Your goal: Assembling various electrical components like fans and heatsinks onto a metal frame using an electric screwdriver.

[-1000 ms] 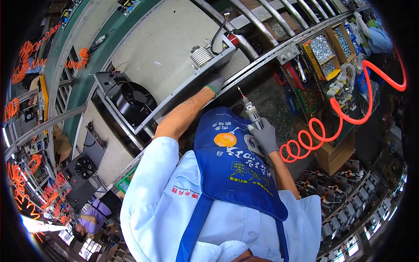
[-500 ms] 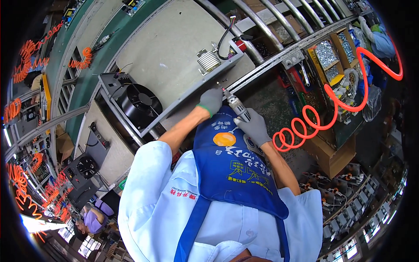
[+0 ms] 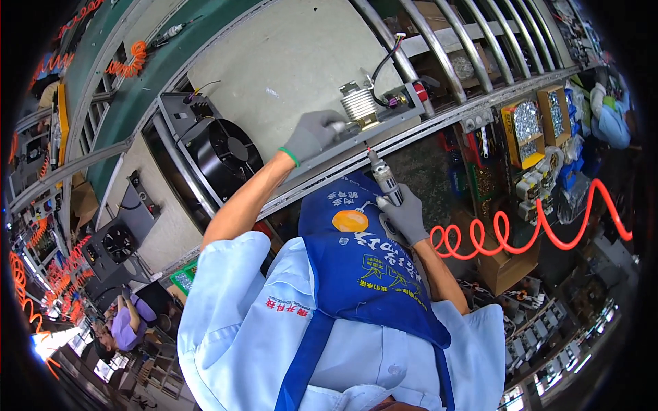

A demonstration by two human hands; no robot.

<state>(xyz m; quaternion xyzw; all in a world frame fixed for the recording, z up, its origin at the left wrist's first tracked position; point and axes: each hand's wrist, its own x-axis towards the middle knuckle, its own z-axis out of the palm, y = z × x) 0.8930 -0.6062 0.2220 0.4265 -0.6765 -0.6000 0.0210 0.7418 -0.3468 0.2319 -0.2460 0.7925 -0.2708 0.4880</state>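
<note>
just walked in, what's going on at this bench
The person's gloved left hand is at the grey metal panel, close by a silvery coiled part. The gloved right hand holds a powered screwdriver, its tip near the panel's near edge; contact is unclear. A black fan sits to the left.

The left forearm (image 3: 250, 194) slants far and right, its gloved left hand (image 3: 314, 137) back-up, fingers pointing right; the right forearm (image 3: 441, 274) angles far and left, the nearer right hand (image 3: 407, 218) curled in a grip.
</note>
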